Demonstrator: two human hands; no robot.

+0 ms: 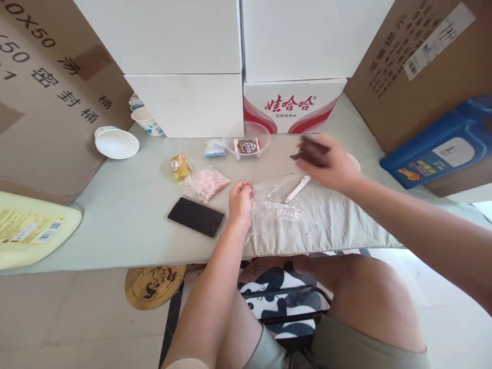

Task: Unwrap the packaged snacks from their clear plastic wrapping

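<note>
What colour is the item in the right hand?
The item in the right hand is dark brown; the head view, the only one, shows it.

Blue bottle (434, 146) beside brown carton (400, 102); yellow bottle (36, 233) far left; red-lettered white box (294, 107)

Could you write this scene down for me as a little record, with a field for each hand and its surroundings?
Left hand: pinching clear plastic film
Right hand: holding a dark brown item, too blurred to identify
Between hands: white-handled tool
Left side: phone, screen dark; pink packet; yellow packet
Farther back: clear bowl; white boxes
Far right: blue bottle
</note>
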